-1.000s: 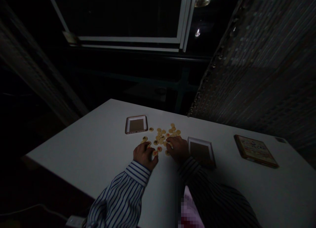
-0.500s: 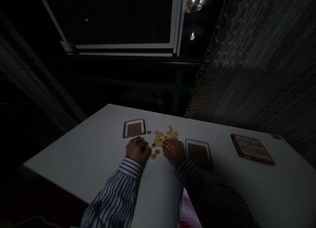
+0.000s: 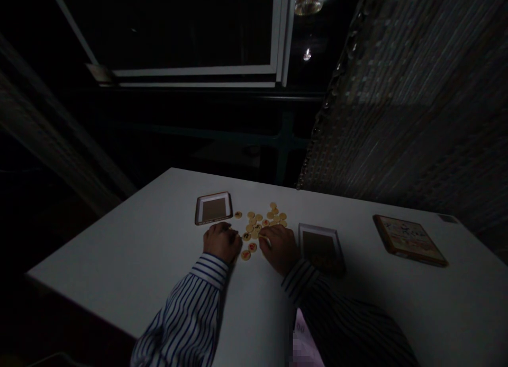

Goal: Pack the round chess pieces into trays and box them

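Several small round yellow game pieces (image 3: 262, 222) with dark or red marks lie scattered on a white table (image 3: 159, 250). My left hand (image 3: 220, 242) rests knuckles up at the left edge of the pile, fingers curled over pieces. My right hand (image 3: 279, 244) sits at the pile's right side, fingers bent and pinched at a piece. One piece with a red mark (image 3: 246, 255) lies between my two hands. Both arms wear striped sleeves. The room is very dark.
A shallow square tray (image 3: 213, 207) lies just beyond my left hand. A second square tray (image 3: 320, 247) sits right of my right hand. A flat printed box lid (image 3: 409, 239) lies at the far right. A window frame and a beaded curtain stand behind the table.
My left hand has moved left and farther away, toward the near corner of the left tray. My right hand has stayed at the pile's right edge. The camera has shifted slightly.
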The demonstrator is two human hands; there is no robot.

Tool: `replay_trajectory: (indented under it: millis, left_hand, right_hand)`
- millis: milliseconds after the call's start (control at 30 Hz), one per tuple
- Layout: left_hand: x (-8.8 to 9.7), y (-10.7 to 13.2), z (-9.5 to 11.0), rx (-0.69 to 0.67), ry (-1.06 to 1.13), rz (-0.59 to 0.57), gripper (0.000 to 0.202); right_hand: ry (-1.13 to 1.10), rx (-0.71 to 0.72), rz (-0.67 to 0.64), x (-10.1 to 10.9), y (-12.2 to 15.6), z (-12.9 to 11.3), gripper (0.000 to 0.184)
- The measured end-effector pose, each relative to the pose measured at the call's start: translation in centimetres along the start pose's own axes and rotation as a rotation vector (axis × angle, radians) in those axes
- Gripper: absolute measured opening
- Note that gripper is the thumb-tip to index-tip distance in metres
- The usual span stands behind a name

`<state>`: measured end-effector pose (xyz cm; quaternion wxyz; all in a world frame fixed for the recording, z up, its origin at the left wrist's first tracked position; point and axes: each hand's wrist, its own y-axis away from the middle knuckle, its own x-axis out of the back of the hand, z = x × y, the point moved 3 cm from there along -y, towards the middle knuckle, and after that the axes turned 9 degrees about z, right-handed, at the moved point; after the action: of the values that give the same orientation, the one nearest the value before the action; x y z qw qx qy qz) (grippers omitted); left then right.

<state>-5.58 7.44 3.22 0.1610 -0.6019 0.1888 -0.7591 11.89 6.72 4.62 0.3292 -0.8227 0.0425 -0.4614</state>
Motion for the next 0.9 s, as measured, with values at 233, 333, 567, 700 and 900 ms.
replay_trajectory:
  millis: [233,333,567,700,900]
  left_hand:
    - [-0.3,-0.3,0.6,0.038,-0.026,0.018,0.023]
    - [-0.7,-0.2,0.5,0.059,-0.037,0.061,0.022]
    - [-0.5,-0.4,-0.1,0.041,0.062,0.074,0.021]
    - [0.0,-0.5,-0.8,0.099,0.38,0.116,0.027]
    - [0.5,0.0,-1.3,0.519,0.956,0.133,0.042]
  right_hand:
    - [0.007,0.0,0.02,0.0,0.0,0.0,0.012]
    - [-0.01,-0.002,0.017,0.1,0.0,0.0,0.012]
    - [-0.034,-0.012,0.005,0.2,-0.1,-0.1,0.013]
    - [-0.038,-0.01,0.012,0.1,-0.1,0.0,0.013]
    - [-0.048,0.003,0.022,0.1,-0.1,-0.1,0.013]
